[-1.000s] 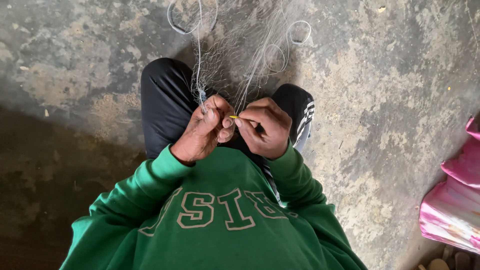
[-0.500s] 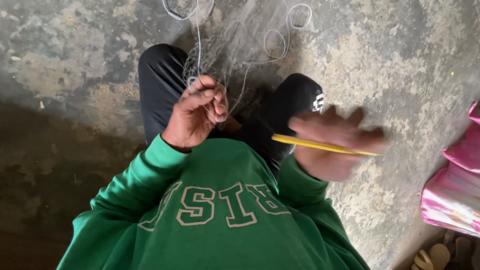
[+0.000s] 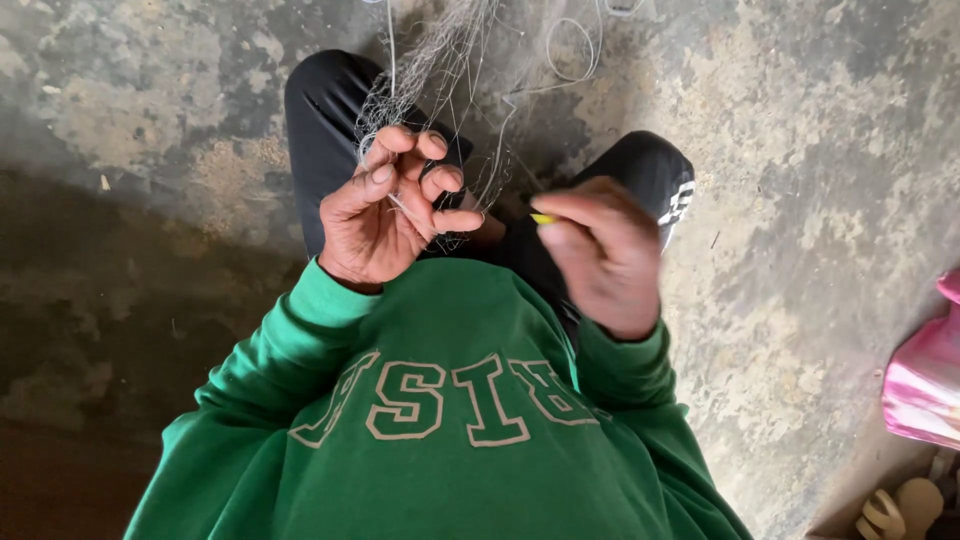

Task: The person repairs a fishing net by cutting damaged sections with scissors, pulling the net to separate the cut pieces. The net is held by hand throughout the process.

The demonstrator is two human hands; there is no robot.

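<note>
So the person sat on a rough concrete floor point(image 3: 150, 120) in a green sweatshirt point(image 3: 440, 420) and black trousers point(image 3: 330, 110), working on a fine, pale fishing net point(image 3: 440, 90) that ran from the lap away to the far side of the scene.

The left hand point(image 3: 385, 205) was up over the left knee, fingers curled and pinched together on a bunch of the net's mesh, with thin strands looped around the fingertips. So that hand was clamped on the net, no doubt there.

The right hand point(image 3: 600, 250) was blurred, sitting just right of the left one and a bit nearer. It was closed around a slim yellow netting needle point(image 3: 543, 218); only the tip poked out toward the mesh. Tip and net looked close, but I couldn't tell if they touched.

As for progress, my guess was somewhere mid-job: the mesh was gathered and held taut-ish, the tool was in hand, but loose loops of cord point(image 3: 570, 50) lay on the floor at the far side and plenty of net was left beyond the hands. No way to tell how much was already mended.

Off at the near right edge were a shiny pink bag point(image 3: 925, 380) and a sandal point(image 3: 895, 510).
</note>
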